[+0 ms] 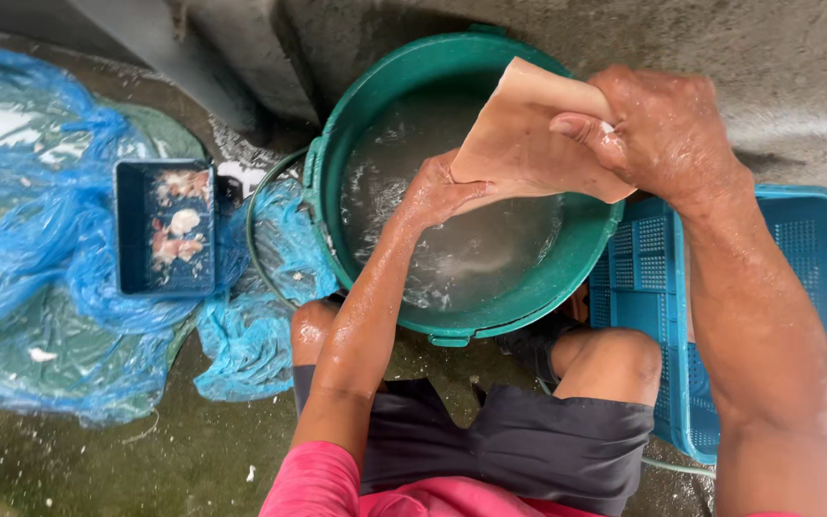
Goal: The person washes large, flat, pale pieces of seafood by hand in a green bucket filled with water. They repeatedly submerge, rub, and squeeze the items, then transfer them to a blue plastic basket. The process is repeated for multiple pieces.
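**Pale slab held over the tub**

I am crouched over a green tub [567, 258] of cloudy water, and both my hands are on one flat, pinkish-tan slab [519, 144] of something soft. It hangs tilted above the water, over the far right part of the tub, its upper corner rising past the rim.

My right hand [658, 129] grips the slab's right edge: thumb pressed flat on the near face, the other fingers curled behind it, so the hand is closed on it in a firm pinch. My left hand [437, 191] comes up from below, its arm wet and reaching across the tub. It holds the slab's lower left edge, fingers folded under the sheet where I cannot see them; the hand is closed, not spread.

The water beneath looks stirred, with froth near the tub's left wall.

To my right, touching the tub, lies a teal slotted crate [806, 287], partly under my right forearm. To my left, well apart from the tub, a dark blue tray [131, 230] holds pale scraps [179, 230]. It rests on crumpled blue plastic [40, 278] spread over the wet concrete floor [193, 450]. More of that plastic bunches against the tub's left side.
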